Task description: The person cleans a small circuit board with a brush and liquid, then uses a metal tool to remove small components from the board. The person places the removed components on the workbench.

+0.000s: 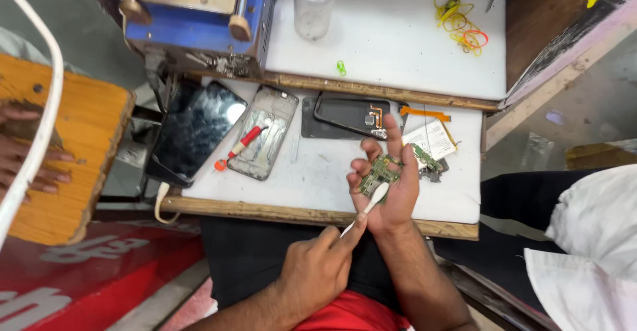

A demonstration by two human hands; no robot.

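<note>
On the white table [318, 178] lie a dark phone screen panel [194, 132], a bare phone frame [265, 132] with a red-handled screwdriver [240, 146] across it, and a black back cover [348, 115] — all just beside one another. On the raised white surface behind stand a clear plastic bottle [312, 4], a blue machine [199, 19], a small green clip [341, 67] and loose coloured rubber bands [461, 29]. An orange wooden board [79, 152] sits at the left.

Bare table [318, 172] left of hands; screwdriver [240, 146], phone frame [264, 131] beyond.
</note>
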